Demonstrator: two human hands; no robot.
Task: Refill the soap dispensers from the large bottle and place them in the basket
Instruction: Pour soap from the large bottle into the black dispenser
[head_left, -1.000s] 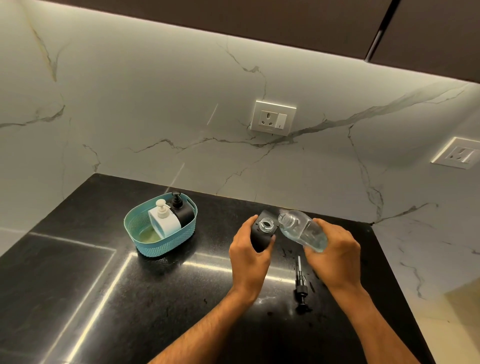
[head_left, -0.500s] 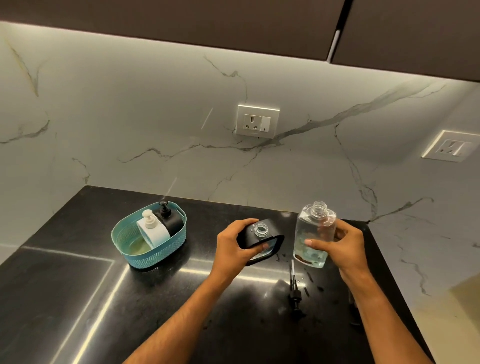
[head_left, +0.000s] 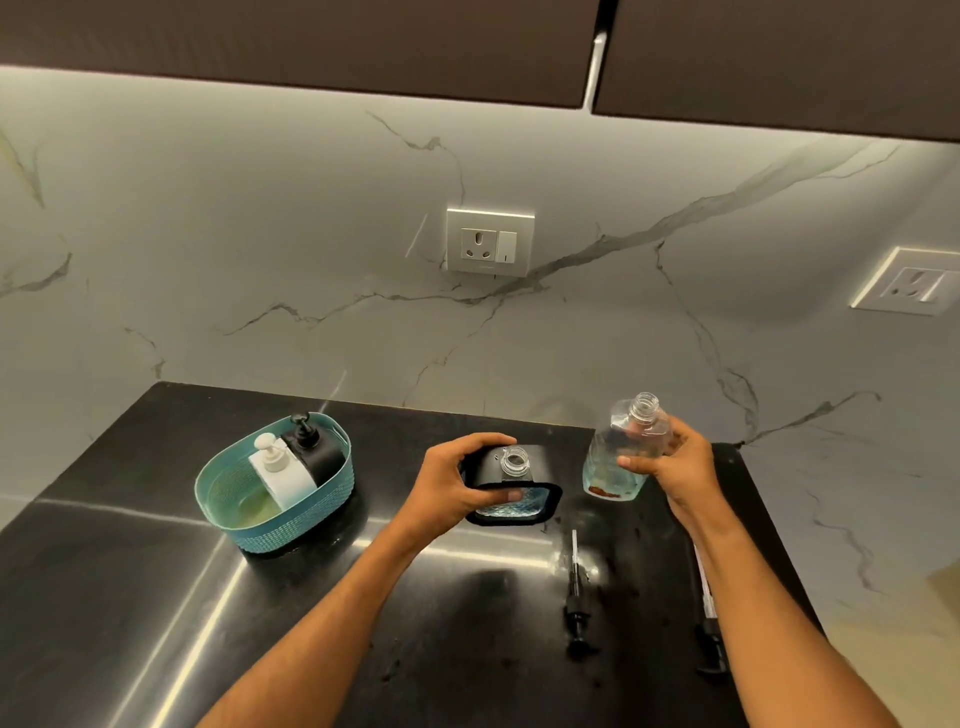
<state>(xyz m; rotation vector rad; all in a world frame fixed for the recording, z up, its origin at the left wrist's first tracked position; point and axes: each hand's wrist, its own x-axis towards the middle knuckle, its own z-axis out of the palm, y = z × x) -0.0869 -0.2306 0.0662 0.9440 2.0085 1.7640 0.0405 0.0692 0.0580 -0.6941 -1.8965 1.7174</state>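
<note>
My left hand (head_left: 451, 483) grips a black soap dispenser (head_left: 519, 493) with an open clear neck, standing on the black counter (head_left: 130, 597). My right hand (head_left: 670, 462) holds the large clear bottle (head_left: 623, 452) upright and uncapped, to the right of the dispenser, with a little bluish liquid at its bottom. A teal basket (head_left: 332, 499) at the left holds a white dispenser (head_left: 278, 475) and a black dispenser (head_left: 314, 447), both with pumps on.
A black pump head with its tube (head_left: 577, 592) lies on the counter in front of the dispenser. A second pump (head_left: 707, 618) lies beside my right forearm near the counter's right edge. Marble walls with sockets (head_left: 489, 241) close the back and right.
The large bottle went from tilted over the dispenser's neck to upright, and moved away to the right. My left hand kept hold of the black dispenser.
</note>
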